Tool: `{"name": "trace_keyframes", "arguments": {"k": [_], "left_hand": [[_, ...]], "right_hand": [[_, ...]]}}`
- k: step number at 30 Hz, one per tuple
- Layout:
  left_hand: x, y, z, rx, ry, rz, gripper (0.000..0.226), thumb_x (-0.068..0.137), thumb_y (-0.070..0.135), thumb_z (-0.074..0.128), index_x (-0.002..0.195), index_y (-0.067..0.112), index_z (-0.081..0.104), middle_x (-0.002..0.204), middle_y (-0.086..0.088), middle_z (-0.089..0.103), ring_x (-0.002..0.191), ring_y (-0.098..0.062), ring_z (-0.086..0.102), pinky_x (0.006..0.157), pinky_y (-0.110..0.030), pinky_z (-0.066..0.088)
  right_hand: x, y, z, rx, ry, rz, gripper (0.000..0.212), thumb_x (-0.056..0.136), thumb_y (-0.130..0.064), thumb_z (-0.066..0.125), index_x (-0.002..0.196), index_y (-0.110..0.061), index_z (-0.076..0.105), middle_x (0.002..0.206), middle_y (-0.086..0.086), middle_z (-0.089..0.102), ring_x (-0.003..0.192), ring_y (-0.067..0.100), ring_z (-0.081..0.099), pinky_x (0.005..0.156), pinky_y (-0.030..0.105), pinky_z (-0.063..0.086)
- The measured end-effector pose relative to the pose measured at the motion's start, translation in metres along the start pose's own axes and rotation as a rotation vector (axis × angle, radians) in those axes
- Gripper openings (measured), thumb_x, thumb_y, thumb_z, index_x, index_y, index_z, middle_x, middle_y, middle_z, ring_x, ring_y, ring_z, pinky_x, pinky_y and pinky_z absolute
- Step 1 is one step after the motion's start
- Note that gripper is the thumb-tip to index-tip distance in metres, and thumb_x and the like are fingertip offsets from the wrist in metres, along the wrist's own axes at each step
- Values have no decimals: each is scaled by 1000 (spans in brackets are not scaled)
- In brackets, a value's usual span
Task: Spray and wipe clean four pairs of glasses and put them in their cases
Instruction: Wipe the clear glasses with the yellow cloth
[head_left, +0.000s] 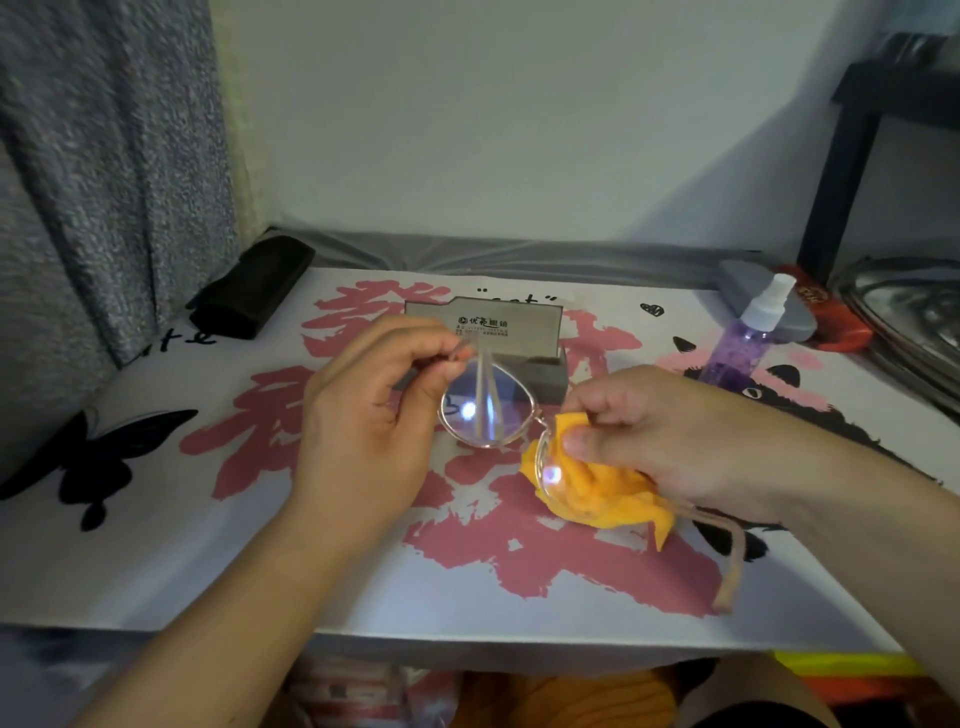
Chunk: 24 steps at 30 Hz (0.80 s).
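Glasses with a thin rose-gold metal frame and clear lenses (488, 410) hung above the printed white table mat (156, 561), their long axis running from upper left down to lower right between my two hands. My left hand (363, 415) pinched the folded temple at the upper-left end, fingers curled round it, palm turned inward. My right hand (649, 441), the nearer to the lens being worked, had thumb and fingers clamped through a crumpled orange cleaning cloth (597, 499) on the lower-right lens. I judged the wipe unfinished there; the free lens lay up and to the left of that grip. Beyond stood the open grey glasses case (540, 332) and, further right, the purple spray bottle (743, 343).
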<state>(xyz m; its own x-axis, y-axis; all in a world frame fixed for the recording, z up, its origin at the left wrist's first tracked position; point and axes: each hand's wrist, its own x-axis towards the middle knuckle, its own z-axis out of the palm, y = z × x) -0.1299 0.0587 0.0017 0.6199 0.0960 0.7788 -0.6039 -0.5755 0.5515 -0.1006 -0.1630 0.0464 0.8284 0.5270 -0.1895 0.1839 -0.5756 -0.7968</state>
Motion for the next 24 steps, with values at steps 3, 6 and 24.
{"name": "trace_keyframes", "arguments": {"k": [3, 6, 24], "left_hand": [[1, -2, -1, 50, 20, 35, 20, 92, -6, 64, 95, 13, 68, 96, 11, 63, 96, 8, 58, 87, -9, 42], [1, 2, 1, 24, 12, 60, 20, 94, 0, 62, 95, 21, 63, 96, 12, 63, 96, 6, 59, 86, -9, 42], [3, -9, 1, -100, 20, -43, 20, 93, -1, 65, 96, 18, 68, 97, 14, 66, 97, -2, 63, 88, -19, 47]], "right_hand": [[-5, 1, -9, 213, -143, 71, 25, 87, 12, 66, 107, -3, 65, 100, 16, 75, 95, 33, 72, 81, 38, 57], [-3, 2, -7, 96, -215, 157, 27, 75, 5, 77, 100, -3, 70, 92, 10, 74, 86, 22, 69, 79, 31, 55], [-2, -5, -7, 373, -281, 139, 32, 69, 4, 69, 100, 8, 61, 88, 17, 64, 82, 28, 63, 78, 39, 55]]}}
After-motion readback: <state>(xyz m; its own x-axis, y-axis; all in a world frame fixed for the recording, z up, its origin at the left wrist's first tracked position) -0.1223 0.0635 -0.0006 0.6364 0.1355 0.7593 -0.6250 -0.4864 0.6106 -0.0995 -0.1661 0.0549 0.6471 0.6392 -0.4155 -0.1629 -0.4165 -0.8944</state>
